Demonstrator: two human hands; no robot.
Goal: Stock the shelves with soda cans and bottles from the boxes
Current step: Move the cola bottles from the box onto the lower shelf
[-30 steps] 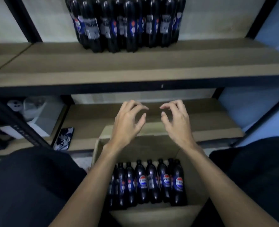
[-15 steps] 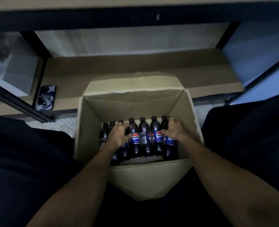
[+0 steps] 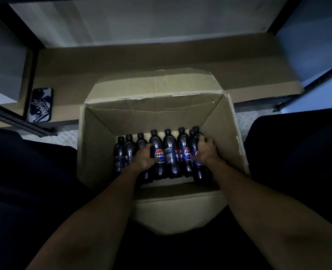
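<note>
An open cardboard box (image 3: pixel 95 145) stands on the floor between my knees. Several dark Pepsi bottles (image 3: pixel 170 152) stand in a row along its near side. My left hand (image 3: pixel 144 155) curls round a bottle left of the middle, beside the one with the round logo facing me. My right hand (image 3: pixel 205 151) grips the rightmost bottle (image 3: pixel 198 172) at the end of the row, fingers wrapped over its shoulder. The far half of the box holds no bottles.
A low brown shelf board (image 3: pixel 141 61) lies just beyond the box, framed by dark uprights. A phone in a patterned case (image 3: pixel 40 105) lies on the shelf's left end. A grey box (image 3: pixel 3 61) stands at far left. My dark-clothed legs flank the carton.
My view dropped from the upper shelf of stocked bottles to the carton. Both hands went from hovering open in front of the shelf down into the box and closed on bottles.
</note>
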